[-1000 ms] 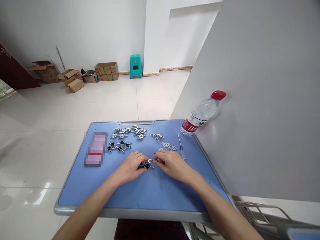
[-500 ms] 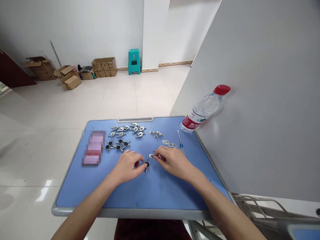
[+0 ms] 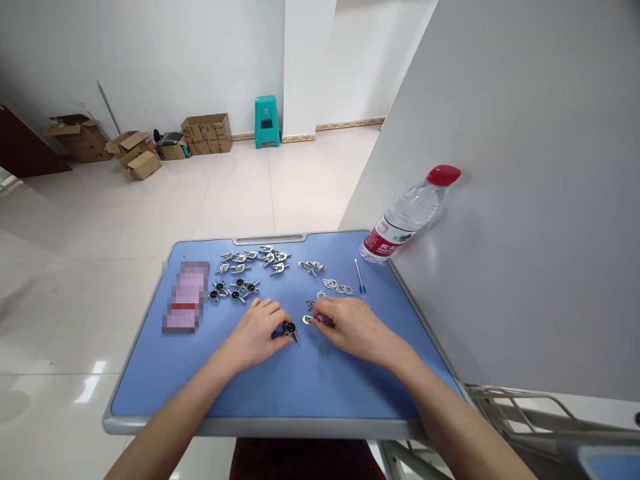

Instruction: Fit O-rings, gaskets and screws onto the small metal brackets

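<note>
Near the middle of the blue desk (image 3: 240, 393), my left hand (image 3: 256, 333) has its thumb and fingers closed around a small metal fitting with a round black face (image 3: 291, 328). Just to the right, my right hand (image 3: 353, 327) pinches a small silver metal piece with a rounded end (image 3: 307, 319). A gap separates the two parts. Several tiny screws (image 3: 310, 304) lie beside my right fingertips, with a flat metal plate (image 3: 321, 295) just beyond. My right fingers hide part of the silver piece.
Several black-faced fittings (image 3: 236, 295) and silver brackets (image 3: 279, 268) lie left of centre. Small silver pieces (image 3: 313, 267), flat plates (image 3: 331, 284) and a screwdriver (image 3: 361, 280) lie to the right. A water bottle (image 3: 400, 223) leans at the far right; a blurred pinkish object (image 3: 189, 287) lies left.
The black-faced fitting has turned and sits closer between my left thumb and fingers. My right hand has shifted slightly nearer with the silver piece, uncovering the screws and a plate.
</note>
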Demonstrator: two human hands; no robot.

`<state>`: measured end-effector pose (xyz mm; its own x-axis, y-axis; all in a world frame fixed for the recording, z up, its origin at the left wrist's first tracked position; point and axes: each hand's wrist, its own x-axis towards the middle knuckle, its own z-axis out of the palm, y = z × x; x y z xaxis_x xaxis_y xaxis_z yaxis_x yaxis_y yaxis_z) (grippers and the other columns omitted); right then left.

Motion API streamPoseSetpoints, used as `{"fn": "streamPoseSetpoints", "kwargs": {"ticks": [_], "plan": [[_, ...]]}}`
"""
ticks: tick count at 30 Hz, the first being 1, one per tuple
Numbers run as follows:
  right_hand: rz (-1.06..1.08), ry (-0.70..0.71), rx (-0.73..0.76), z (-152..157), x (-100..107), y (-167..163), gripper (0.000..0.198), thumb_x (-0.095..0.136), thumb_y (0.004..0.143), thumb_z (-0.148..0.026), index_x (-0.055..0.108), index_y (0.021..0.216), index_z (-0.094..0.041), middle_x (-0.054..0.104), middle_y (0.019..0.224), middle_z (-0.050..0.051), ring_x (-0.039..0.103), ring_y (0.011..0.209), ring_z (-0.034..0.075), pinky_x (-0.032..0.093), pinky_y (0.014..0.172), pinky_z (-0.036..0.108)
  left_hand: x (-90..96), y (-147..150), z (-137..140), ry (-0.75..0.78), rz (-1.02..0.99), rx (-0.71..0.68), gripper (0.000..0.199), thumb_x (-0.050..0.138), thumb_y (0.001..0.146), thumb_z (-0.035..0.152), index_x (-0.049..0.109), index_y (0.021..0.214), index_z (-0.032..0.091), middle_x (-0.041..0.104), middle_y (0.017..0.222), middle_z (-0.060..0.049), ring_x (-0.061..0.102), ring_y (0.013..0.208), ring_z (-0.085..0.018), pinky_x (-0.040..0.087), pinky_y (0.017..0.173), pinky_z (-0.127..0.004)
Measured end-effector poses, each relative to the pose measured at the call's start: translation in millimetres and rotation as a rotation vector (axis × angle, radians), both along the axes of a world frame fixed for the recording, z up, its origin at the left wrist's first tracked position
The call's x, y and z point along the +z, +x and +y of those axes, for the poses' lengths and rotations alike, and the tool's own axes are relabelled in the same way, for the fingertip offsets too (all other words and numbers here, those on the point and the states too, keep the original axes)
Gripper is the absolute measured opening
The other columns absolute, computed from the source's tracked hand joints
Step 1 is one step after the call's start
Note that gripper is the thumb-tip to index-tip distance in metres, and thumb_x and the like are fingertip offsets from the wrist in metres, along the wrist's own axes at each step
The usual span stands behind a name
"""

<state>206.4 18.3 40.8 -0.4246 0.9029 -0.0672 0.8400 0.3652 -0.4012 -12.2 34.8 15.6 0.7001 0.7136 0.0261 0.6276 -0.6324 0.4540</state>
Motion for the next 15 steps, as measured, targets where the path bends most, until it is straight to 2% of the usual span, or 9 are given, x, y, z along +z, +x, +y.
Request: {"fn": "streamPoseSetpoints", "kwargs": {"ticks": [3,7,11,15], "plan": [[0.044,0.015,0.009,-1.8,-4.5,-6.3,0.013,0.053,0.087,-0.018,0.060,0.076,-0.020,0.064,0.073,0.002,0.053,0.061,0.013,0.025,0.055,0.025,-6.0,2.2,-1.7,0.077,0.015,0.013,0.025,0.073,0.081,0.037,0.057,0.087,0.019,0.060,0.084,0.000,0.054,0.080,-0.020,0.036,0.077,-0.035],[0.056,0.014,0.046,-4.8,-10.8,-16.9,0.012,0.053,0.084,-0.013,0.060,0.076,-0.019,0.063,0.072,0.001,0.050,0.058,0.012,0.023,0.055,0.025,-16.2,6.8,-5.2,0.188,0.009,0.049,0.035,0.069,0.081,0.049,0.053,0.076,0.018,0.060,0.077,0.000,0.052,0.074,-0.019,0.034,0.067,-0.033],[0.019,0.009,0.064,-7.1,-12.2,-22.2,0.012,0.053,0.083,-0.011,0.058,0.074,-0.018,0.061,0.071,0.001,0.046,0.057,0.011,0.020,0.053,0.026,-21.6,11.2,-8.0,0.267,-0.023,0.096,0.036,0.063,0.087,0.047,0.050,0.070,0.018,0.059,0.071,0.000,0.050,0.069,-0.018,0.033,0.064,-0.032],[-0.013,-0.006,0.097,-8.6,-12.1,-22.7,0.011,0.053,0.083,-0.012,0.057,0.075,-0.017,0.063,0.074,0.001,0.045,0.057,0.010,0.019,0.053,0.026,-21.7,12.2,-8.7,0.294,0.001,0.122,0.033,0.070,0.083,0.042,0.051,0.070,0.018,0.059,0.070,0.001,0.050,0.068,-0.018,0.033,0.063,-0.032]]}}
